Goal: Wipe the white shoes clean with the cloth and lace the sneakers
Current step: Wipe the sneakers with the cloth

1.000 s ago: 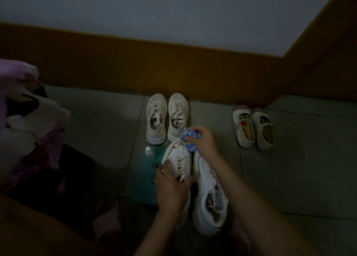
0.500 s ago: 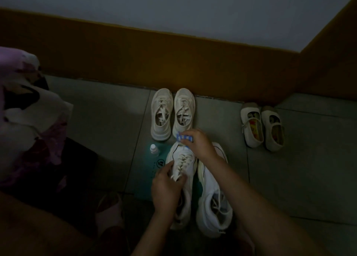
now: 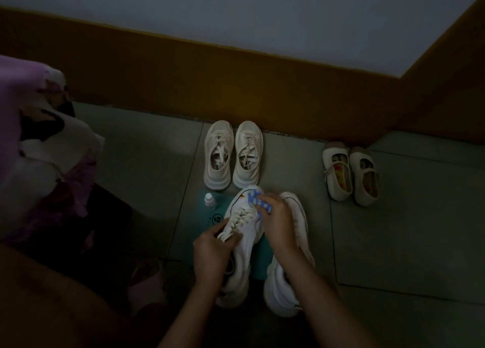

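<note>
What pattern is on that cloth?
Blue and white checks, on the cloth in the head view.

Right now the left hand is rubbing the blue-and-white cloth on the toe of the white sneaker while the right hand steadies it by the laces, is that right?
Not quite: the hands are swapped. The head view shows the right hand pressing the blue-and-white cloth on the toe end of the white sneaker, while the left hand steadies it by the laces.

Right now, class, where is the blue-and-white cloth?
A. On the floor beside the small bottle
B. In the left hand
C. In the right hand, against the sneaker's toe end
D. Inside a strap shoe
C: the right hand presses the cloth on the sneaker by its toe.
</note>
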A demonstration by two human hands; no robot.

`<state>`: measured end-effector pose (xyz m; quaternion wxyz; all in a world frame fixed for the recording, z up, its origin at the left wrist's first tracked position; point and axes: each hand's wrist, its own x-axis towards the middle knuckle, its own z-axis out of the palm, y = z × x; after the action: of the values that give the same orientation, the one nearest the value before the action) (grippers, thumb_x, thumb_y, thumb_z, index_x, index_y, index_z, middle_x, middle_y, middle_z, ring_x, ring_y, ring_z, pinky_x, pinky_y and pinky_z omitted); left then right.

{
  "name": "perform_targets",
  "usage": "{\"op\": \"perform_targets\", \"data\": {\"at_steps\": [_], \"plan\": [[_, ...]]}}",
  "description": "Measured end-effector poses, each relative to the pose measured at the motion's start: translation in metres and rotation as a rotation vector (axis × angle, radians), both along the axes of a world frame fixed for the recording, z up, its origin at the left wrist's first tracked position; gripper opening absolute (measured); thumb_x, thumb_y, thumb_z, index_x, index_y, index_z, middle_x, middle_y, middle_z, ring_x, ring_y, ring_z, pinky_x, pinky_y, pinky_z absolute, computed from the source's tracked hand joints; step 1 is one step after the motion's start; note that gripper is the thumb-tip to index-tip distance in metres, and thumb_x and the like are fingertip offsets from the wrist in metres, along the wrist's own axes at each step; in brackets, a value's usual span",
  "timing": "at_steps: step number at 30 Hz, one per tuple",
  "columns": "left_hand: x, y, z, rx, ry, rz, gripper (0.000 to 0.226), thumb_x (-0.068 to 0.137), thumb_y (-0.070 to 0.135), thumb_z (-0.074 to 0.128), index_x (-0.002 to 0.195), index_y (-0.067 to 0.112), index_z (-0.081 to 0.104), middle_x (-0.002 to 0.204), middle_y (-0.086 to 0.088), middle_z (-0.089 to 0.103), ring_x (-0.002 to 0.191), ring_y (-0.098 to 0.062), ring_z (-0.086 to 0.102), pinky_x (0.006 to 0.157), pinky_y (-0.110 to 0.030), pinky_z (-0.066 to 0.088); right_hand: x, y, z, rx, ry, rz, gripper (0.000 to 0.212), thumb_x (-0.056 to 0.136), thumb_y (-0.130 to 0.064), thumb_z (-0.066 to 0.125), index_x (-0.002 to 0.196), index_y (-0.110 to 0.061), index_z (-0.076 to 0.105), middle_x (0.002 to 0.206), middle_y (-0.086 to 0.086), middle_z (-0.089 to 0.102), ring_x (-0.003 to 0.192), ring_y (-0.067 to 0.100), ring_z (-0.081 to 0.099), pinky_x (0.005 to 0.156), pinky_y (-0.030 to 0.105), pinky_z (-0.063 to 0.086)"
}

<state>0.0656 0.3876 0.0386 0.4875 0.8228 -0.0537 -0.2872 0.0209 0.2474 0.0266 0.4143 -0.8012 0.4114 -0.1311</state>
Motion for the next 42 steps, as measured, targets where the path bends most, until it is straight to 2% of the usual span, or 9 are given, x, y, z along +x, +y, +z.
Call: {"op": "perform_targets", "data": {"at_steps": [7, 12, 16, 19, 23, 27, 32, 34, 42], "plan": [[0.011, 0.008, -0.009, -0.057, 0.11, 0.023, 0.04, 0.069, 0.018, 0.08, 0.107, 0.014, 0.07, 0.092, -0.002, 0.074, 0.083, -0.008, 0.068, 0.081, -0.032, 0.056, -0.015, 0.026, 0.013, 0.151, -0.041, -0.103, 0.024, 0.089, -0.004, 0.056, 0.11, -0.003, 0.066, 0.103, 0.004, 0.065, 0.096, 0.016, 0.06, 0.089, 0.029, 0.048], [0.019, 0.013, -0.008, -0.087, 0.15, 0.004, 0.029, 0.071, 0.009, 0.078, 0.098, 0.002, 0.071, 0.09, -0.009, 0.073, 0.061, 0.008, 0.062, 0.059, -0.007, 0.048, -0.024, 0.018, 0.028, 0.391, 0.004, -0.049, 0.011, 0.087, -0.002, 0.059, 0.091, -0.004, 0.069, 0.082, 0.009, 0.065, 0.079, 0.02, 0.06, 0.066, 0.023, 0.048], [0.021, 0.012, -0.007, -0.117, 0.162, -0.016, 0.028, 0.071, 0.006, 0.077, 0.097, -0.001, 0.07, 0.086, -0.01, 0.071, 0.052, 0.014, 0.056, 0.053, -0.002, 0.043, 0.004, -0.014, 0.043, 0.295, -0.11, -0.204, 0.005, 0.089, -0.01, 0.058, 0.089, -0.01, 0.063, 0.07, -0.006, 0.057, 0.066, 0.004, 0.052, 0.066, 0.022, 0.041], [0.021, 0.012, -0.008, -0.113, 0.147, -0.014, 0.029, 0.071, 0.006, 0.078, 0.097, -0.001, 0.07, 0.084, -0.008, 0.071, 0.053, 0.013, 0.057, 0.054, -0.003, 0.043, 0.036, -0.027, 0.041, 0.276, -0.135, -0.15, 0.013, 0.091, -0.008, 0.055, 0.099, -0.005, 0.065, 0.082, 0.002, 0.061, 0.075, 0.011, 0.056, 0.062, 0.017, 0.044], [0.02, 0.012, -0.008, -0.11, 0.141, -0.025, 0.029, 0.07, 0.01, 0.078, 0.096, 0.0, 0.071, 0.083, -0.007, 0.073, 0.061, 0.003, 0.062, 0.057, -0.007, 0.047, 0.058, -0.026, 0.017, 0.035, -0.001, 0.257, 0.012, 0.086, -0.01, 0.063, 0.079, -0.008, 0.072, 0.077, 0.007, 0.062, 0.079, 0.023, 0.059, 0.079, 0.033, 0.048], [0.019, 0.01, -0.011, -0.091, 0.117, -0.026, 0.031, 0.07, 0.014, 0.079, 0.099, 0.005, 0.071, 0.084, -0.004, 0.073, 0.062, 0.005, 0.063, 0.058, -0.008, 0.048, 0.057, -0.026, 0.003, -0.085, 0.115, 0.379, 0.021, 0.084, -0.011, 0.065, 0.101, 0.0, 0.071, 0.101, 0.018, 0.064, 0.101, 0.031, 0.052, 0.077, 0.019, 0.028], [0.018, 0.01, -0.013, -0.097, 0.096, 0.008, 0.036, 0.068, 0.011, 0.08, 0.102, 0.007, 0.071, 0.086, -0.003, 0.074, 0.07, 0.0, 0.066, 0.063, -0.009, 0.051, 0.045, -0.042, 0.006, 0.085, 0.054, 0.348, 0.022, 0.084, -0.001, 0.064, 0.104, 0.005, 0.068, 0.107, 0.019, 0.066, 0.097, 0.026, 0.06, 0.084, 0.024, 0.05], [0.019, 0.01, -0.013, -0.108, 0.104, 0.005, 0.036, 0.068, 0.009, 0.08, 0.102, 0.006, 0.071, 0.087, -0.004, 0.074, 0.071, -0.001, 0.067, 0.065, -0.01, 0.051, 0.038, -0.044, 0.009, 0.247, 0.022, 0.23, 0.025, 0.086, 0.003, 0.059, 0.111, 0.007, 0.063, 0.109, 0.015, 0.063, 0.095, 0.019, 0.057, 0.074, 0.006, 0.046], [0.018, 0.012, -0.013, -0.094, 0.05, -0.008, 0.034, 0.068, 0.014, 0.081, 0.101, 0.011, 0.072, 0.088, -0.001, 0.074, 0.072, 0.001, 0.066, 0.072, -0.019, 0.054, 0.027, -0.052, 0.016, 0.217, -0.174, 0.04, 0.021, 0.085, 0.001, 0.061, 0.105, 0.004, 0.066, 0.103, 0.013, 0.065, 0.092, 0.014, 0.063, 0.072, 0.007, 0.046]]}}
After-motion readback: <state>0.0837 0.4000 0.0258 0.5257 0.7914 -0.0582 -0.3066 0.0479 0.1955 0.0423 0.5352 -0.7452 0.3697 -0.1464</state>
